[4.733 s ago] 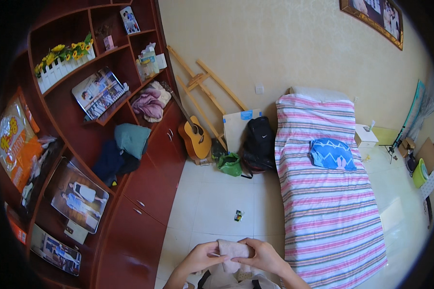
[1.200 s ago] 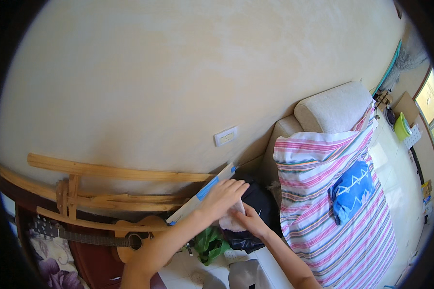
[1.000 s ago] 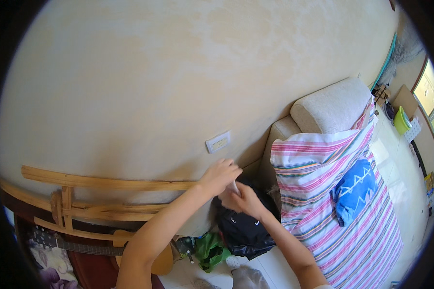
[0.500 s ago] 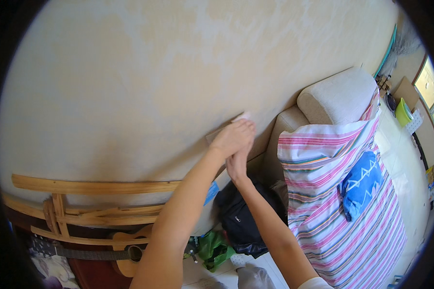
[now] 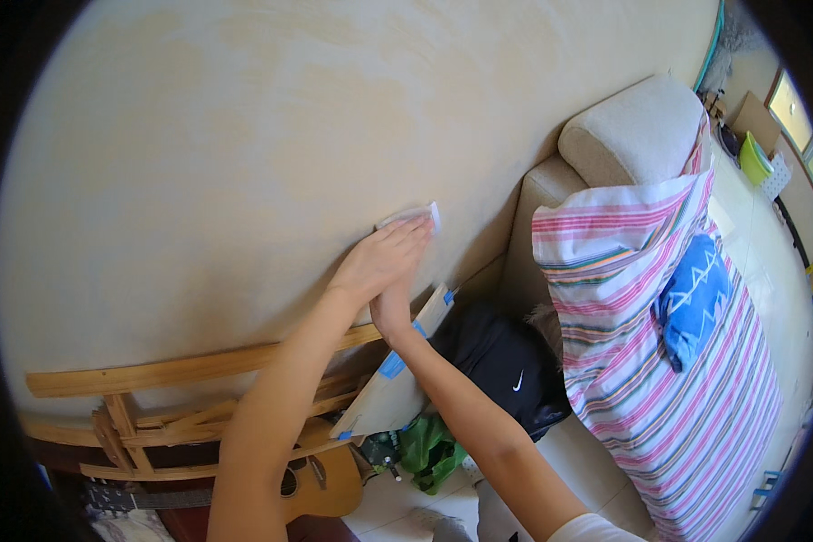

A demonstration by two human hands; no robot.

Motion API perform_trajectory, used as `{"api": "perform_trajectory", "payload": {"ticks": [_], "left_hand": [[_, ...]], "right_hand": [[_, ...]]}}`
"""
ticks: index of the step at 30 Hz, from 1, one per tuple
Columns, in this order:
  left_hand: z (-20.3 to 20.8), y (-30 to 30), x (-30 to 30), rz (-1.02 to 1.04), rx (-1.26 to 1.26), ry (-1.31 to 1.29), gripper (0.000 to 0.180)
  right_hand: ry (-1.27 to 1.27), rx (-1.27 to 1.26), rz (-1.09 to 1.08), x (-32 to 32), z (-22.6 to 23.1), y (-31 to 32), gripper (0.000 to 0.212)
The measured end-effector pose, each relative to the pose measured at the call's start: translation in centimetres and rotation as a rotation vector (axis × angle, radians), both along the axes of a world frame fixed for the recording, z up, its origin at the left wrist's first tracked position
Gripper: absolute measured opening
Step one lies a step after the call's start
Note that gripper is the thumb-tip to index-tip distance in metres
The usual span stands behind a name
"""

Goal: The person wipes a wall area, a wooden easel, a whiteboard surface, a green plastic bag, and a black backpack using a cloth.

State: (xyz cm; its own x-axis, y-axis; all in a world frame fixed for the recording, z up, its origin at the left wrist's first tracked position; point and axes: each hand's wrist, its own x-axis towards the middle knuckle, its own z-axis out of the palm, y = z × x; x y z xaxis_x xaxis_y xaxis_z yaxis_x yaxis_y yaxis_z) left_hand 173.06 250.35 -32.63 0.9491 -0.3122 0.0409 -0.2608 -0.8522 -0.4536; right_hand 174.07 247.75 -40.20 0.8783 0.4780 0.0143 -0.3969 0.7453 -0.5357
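"Cloth [image 5: 403,217]: where's it lying?"

"Against the wall [image 5: 244,181], by the left hand's [image 5: 381,262] fingertips [image 5: 422,222]."

"And each grip?"

"That hand lies straight-fingered over the right hand [image 5: 394,304]; I can't tell whether either grasps it."

"Doing it well?"

"Even, gentle pressure, I'd say, minding the white edge [image 5: 436,217], perhaps a fitting's, just right."

White tick-shaped mark [image 5: 518,380] on front of black bag [image 5: 484,350].
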Motion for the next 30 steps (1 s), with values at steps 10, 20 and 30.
{"api": "perform_trajectory", "payload": {"ticks": [10, 20, 30], "left_hand": [[-0.8, 0.3, -2.1, -0.074, 0.199, -0.104, 0.041], [-1.6, -1.9, -2.2, -0.156, -0.031, 0.014, 0.035], [-3.6, -4.0, 5.4, 0.075, 0.294, -0.194, 0.026]], "right_hand": [[-0.155, -0.095, 0.111, -2.0, 1.3, -3.7, 0.052], [-0.92, -0.834, -0.003, -1.9, -1.4, -8.8, 0.055], [-0.74, -0.891, -0.253, 3.5, -2.1, -4.6, 0.052]]}}
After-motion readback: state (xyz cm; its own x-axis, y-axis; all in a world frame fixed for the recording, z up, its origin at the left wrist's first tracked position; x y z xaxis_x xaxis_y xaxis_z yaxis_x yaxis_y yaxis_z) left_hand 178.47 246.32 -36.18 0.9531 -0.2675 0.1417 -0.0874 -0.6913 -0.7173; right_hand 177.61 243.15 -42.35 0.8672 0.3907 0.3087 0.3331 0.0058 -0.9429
